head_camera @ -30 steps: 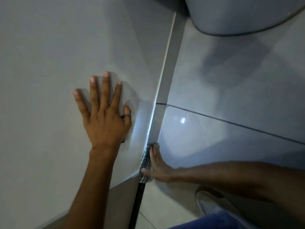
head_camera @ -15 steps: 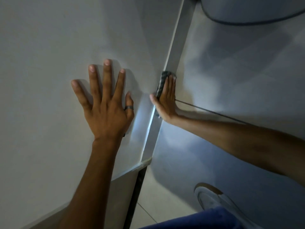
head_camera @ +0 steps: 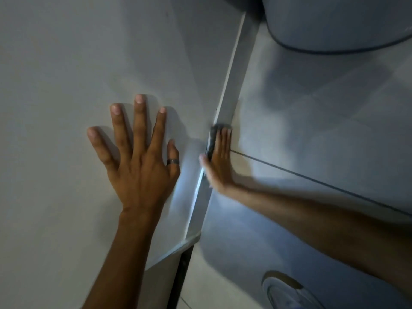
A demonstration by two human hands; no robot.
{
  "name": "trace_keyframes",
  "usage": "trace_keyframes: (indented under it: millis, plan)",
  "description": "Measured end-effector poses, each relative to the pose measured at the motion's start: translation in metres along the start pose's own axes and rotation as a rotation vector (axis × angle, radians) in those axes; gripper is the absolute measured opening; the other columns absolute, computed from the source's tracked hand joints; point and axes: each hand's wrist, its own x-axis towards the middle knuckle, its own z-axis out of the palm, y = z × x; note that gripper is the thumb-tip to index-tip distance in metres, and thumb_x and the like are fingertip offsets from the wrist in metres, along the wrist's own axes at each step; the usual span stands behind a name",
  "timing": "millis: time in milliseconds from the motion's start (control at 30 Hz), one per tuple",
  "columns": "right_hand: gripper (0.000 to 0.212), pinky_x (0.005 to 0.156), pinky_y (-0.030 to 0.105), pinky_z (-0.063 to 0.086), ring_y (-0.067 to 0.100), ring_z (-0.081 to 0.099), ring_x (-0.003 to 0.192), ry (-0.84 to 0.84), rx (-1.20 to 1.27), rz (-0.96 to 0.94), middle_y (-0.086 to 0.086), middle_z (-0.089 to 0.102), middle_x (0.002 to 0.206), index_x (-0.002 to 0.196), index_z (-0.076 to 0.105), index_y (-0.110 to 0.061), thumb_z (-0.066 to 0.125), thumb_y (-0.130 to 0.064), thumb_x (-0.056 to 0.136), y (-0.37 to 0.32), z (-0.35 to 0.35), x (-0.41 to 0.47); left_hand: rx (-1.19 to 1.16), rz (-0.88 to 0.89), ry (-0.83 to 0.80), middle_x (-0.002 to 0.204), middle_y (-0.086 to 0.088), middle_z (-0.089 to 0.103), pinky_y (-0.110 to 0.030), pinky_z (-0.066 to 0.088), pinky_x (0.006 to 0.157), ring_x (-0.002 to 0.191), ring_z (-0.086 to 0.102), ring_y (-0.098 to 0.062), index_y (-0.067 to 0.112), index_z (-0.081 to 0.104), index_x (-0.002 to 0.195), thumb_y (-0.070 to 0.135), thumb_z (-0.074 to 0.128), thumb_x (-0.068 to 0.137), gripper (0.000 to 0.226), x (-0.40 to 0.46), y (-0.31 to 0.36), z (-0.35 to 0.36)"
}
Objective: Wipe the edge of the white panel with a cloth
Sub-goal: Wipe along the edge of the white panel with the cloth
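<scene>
The white panel [head_camera: 66,74] fills the left half of the view. Its narrow side edge [head_camera: 231,94] runs from the upper middle down to a corner at the lower middle. My left hand [head_camera: 138,161] lies flat on the panel face, fingers spread, a ring on the little finger. My right hand [head_camera: 219,159] presses a dark striped cloth [head_camera: 213,134] against the edge, about halfway along it, with straight fingers. Most of the cloth is hidden under the fingers; the hand is motion-blurred.
Glossy grey floor tiles [head_camera: 312,130] with a dark grout line lie to the right of the edge. A large rounded grey object [head_camera: 334,21] sits at the top right. A pale shoe [head_camera: 287,291] shows at the bottom right.
My right hand slid the cloth from the lower corner of the edge up to its middle and has now slipped back down slightly. My left hand stays flat on the panel.
</scene>
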Motion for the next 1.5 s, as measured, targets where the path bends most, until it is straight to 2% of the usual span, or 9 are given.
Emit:
trace_keyframes:
  millis: [100, 233, 400, 633, 900, 1033, 1267, 1400, 1500]
  plan:
    - [0.080, 0.133, 0.052, 0.008, 0.040, 0.007, 0.161, 0.312, -0.039, -0.119, 0.023, 0.013, 0.171, 0.160, 0.013, 0.001, 0.031, -0.049, 0.101, -0.022, -0.042, 0.099, -0.015, -0.002, 0.011, 0.180, -0.010, 0.024, -0.076, 0.014, 0.123, 0.161, 0.025, -0.048, 0.027, 0.034, 0.175, 0.047, 0.047, 0.113, 0.066, 0.000, 0.003, 0.001]
    - [0.073, 0.130, 0.054, 0.020, 0.036, 0.020, 0.160, 0.504, -0.054, -0.137, 0.021, 0.026, 0.169, 0.159, 0.024, 0.001, 0.031, -0.047, 0.105, -0.028, -0.069, 0.163, 0.021, 0.000, 0.016, 0.179, -0.012, 0.026, -0.076, 0.017, 0.122, 0.159, 0.030, -0.050, 0.027, 0.032, 0.176, 0.048, 0.045, 0.115, 0.065, 0.002, 0.003, 0.004]
    - [0.075, 0.131, 0.057, 0.015, 0.039, 0.012, 0.161, 0.394, -0.091, -0.172, 0.023, 0.017, 0.171, 0.160, 0.017, 0.004, 0.036, -0.043, 0.104, -0.007, -0.036, 0.103, 0.031, -0.013, 0.036, 0.180, -0.009, 0.023, -0.076, 0.016, 0.121, 0.159, 0.025, -0.048, 0.031, 0.028, 0.177, 0.048, 0.041, 0.116, 0.064, 0.001, 0.005, 0.008]
    - [0.086, 0.130, 0.060, 0.014, 0.040, -0.002, 0.160, -0.057, -0.167, -0.189, 0.018, -0.008, 0.168, 0.158, 0.002, 0.000, 0.041, -0.049, 0.099, 0.030, 0.024, -0.064, 0.022, -0.002, 0.046, 0.181, -0.009, 0.021, -0.076, 0.016, 0.121, 0.160, 0.022, -0.047, 0.031, 0.026, 0.177, 0.048, 0.041, 0.116, 0.065, -0.002, 0.003, 0.012]
    - [0.067, 0.129, 0.050, 0.025, 0.042, 0.028, 0.156, 0.488, -0.060, -0.182, 0.027, 0.033, 0.164, 0.155, 0.031, 0.007, 0.046, -0.033, 0.104, -0.037, -0.063, 0.139, -0.034, -0.010, 0.019, 0.182, -0.006, 0.016, -0.079, 0.016, 0.121, 0.161, 0.008, -0.043, 0.032, 0.031, 0.175, 0.048, 0.042, 0.114, 0.064, 0.001, 0.005, 0.014]
    - [0.062, 0.125, 0.054, 0.032, 0.043, 0.032, 0.154, 0.559, 0.022, -0.170, 0.029, 0.035, 0.162, 0.153, 0.033, 0.009, 0.051, -0.023, 0.103, -0.053, -0.089, 0.190, -0.030, 0.016, 0.018, 0.183, -0.007, 0.013, -0.064, -0.006, 0.126, 0.161, -0.004, -0.037, 0.031, 0.036, 0.174, 0.050, 0.041, 0.112, 0.064, 0.016, 0.013, 0.016]
    - [0.065, 0.129, 0.053, 0.025, 0.034, 0.025, 0.159, 0.446, 0.036, -0.149, 0.021, 0.027, 0.168, 0.159, 0.025, 0.002, 0.046, -0.005, 0.097, -0.035, -0.053, 0.114, -0.005, 0.032, -0.023, 0.184, -0.008, 0.008, -0.054, -0.018, 0.122, 0.162, 0.003, -0.039, 0.030, 0.025, 0.177, 0.053, 0.034, 0.114, 0.068, 0.045, 0.045, 0.012]
    - [0.068, 0.130, 0.046, 0.027, 0.006, 0.032, 0.152, 0.143, 0.189, 0.195, 0.003, 0.030, 0.169, 0.163, 0.017, -0.031, 0.043, -0.005, 0.106, -0.047, -0.011, 0.004, -0.109, 0.007, -0.055, 0.183, -0.008, 0.011, -0.049, -0.029, 0.127, 0.166, 0.006, -0.034, 0.025, 0.031, 0.176, 0.048, 0.036, 0.113, 0.067, 0.048, 0.044, 0.002]
    - [0.070, 0.112, 0.042, 0.049, 0.020, 0.063, 0.126, -0.137, 0.122, 0.563, 0.003, 0.055, 0.152, 0.155, 0.036, -0.043, 0.043, -0.003, 0.098, -0.066, -0.035, -0.053, -0.282, -0.017, -0.061, 0.180, -0.011, 0.026, -0.039, -0.019, 0.134, 0.166, 0.019, -0.034, 0.015, 0.042, 0.171, 0.040, 0.043, 0.116, 0.060, 0.037, 0.035, -0.009]
